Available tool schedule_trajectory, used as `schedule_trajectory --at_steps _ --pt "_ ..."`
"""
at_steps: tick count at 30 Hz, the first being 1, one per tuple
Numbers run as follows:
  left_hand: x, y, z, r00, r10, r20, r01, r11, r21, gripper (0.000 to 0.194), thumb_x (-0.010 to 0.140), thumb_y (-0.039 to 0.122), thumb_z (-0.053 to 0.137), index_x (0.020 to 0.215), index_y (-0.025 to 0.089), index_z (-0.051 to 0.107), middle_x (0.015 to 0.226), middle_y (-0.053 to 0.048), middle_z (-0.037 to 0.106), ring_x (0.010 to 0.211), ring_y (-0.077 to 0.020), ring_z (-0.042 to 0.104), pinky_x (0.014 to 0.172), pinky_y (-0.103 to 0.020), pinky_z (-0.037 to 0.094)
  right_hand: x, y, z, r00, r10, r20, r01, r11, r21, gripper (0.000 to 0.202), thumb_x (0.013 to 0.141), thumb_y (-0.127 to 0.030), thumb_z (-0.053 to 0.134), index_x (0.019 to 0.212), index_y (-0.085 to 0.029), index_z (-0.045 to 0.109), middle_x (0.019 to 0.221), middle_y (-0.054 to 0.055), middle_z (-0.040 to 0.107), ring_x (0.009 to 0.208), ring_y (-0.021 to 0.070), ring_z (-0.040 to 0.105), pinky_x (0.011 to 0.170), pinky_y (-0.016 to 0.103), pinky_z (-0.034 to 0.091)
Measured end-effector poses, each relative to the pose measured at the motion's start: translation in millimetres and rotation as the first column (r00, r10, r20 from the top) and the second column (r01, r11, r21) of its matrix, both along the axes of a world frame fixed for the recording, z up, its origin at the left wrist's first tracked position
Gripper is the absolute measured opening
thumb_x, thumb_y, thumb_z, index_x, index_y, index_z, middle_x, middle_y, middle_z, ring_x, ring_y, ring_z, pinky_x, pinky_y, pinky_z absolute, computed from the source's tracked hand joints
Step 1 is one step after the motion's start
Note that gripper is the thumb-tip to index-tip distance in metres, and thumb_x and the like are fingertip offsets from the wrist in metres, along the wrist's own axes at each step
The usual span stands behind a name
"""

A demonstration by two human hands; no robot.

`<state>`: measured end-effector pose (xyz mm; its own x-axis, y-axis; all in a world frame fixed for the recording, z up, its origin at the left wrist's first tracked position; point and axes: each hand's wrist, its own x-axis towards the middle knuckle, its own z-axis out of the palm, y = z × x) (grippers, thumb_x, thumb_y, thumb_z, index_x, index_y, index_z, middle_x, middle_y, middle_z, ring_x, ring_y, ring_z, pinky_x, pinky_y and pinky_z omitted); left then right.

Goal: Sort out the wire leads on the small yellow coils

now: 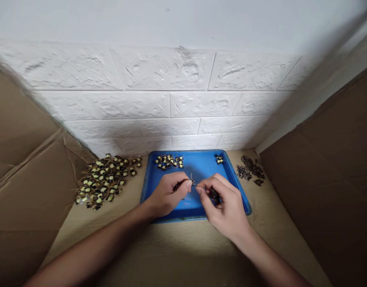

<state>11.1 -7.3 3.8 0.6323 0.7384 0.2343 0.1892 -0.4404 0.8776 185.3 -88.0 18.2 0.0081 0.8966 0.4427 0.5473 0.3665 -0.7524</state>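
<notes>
Over the blue tray [168, 218], my left hand [173, 191] is closed in a pinch on a small yellow-and-black coil with thin wire leads [191, 182]. Just to its right, my right hand [223, 199] has thumb and forefinger pressed together near those leads. A dark object [214, 195] shows under its curled fingers, too hidden to name. Similar yellow-and-black coils [168, 161] lie in a cluster at the tray's back left. A few more coils [219, 158] sit in its back right corner.
A large heap of the same coils [104, 181] covers the table left of the tray. To the right lie small shiny pieces [243, 172] and dark flat pieces [256, 171]. Cardboard walls [326, 167] stand on both sides, with a white brick-patterned wall [147, 103] behind.
</notes>
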Motion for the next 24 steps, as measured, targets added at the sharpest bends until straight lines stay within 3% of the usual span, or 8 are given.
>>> schedule_trajectory --at_steps 10,17,21,24 --pt "0 -1 -0.7 0.998 -0.039 0.049 0.042 0.996 -0.080 0.034 0.097 0.030 0.047 0.067 0.014 0.053 0.065 0.002 0.048 0.063 -0.0100 0.044 0.061 -0.023 0.034 2 4 0.2 0.996 -0.004 -0.094 -0.011 0.986 -0.167 0.011 0.092 -0.019 0.059 0.081 -0.020 0.061 0.075 -0.001 0.054 0.068 0.0139 0.050 0.060 0.027 0.037" --pt "-1 -2 -2.8 0.987 -0.110 0.116 0.132 0.971 -0.198 0.034 0.098 0.031 0.044 0.070 0.013 0.056 0.062 0.003 0.047 0.057 -0.0085 0.043 0.059 -0.022 0.035 4 11 -3.8 0.977 0.081 -0.197 -0.136 0.949 -0.283 0.018 0.095 -0.026 0.058 0.078 -0.019 0.060 0.073 -0.002 0.049 0.067 0.0139 0.045 0.060 0.027 0.034" --pt "-3 -1 -5.2 0.983 -0.157 0.091 0.175 0.956 -0.236 0.036 0.098 0.033 0.045 0.070 0.013 0.056 0.061 0.003 0.046 0.057 -0.0085 0.042 0.058 -0.023 0.033 9 13 -2.9 0.976 0.128 -0.177 -0.175 0.941 -0.288 0.021 0.096 -0.029 0.058 0.078 -0.019 0.062 0.073 -0.001 0.049 0.071 0.0151 0.048 0.061 0.028 0.035" --pt "-4 0 -5.9 0.984 -0.172 0.043 0.177 0.955 -0.240 0.038 0.097 0.036 0.045 0.067 0.014 0.053 0.062 0.003 0.045 0.058 -0.0094 0.041 0.057 -0.023 0.031 12 11 -1.8 0.989 0.122 -0.089 -0.139 0.967 -0.214 0.013 0.094 -0.021 0.057 0.082 -0.019 0.061 0.077 0.000 0.053 0.073 0.0158 0.051 0.064 0.028 0.038"
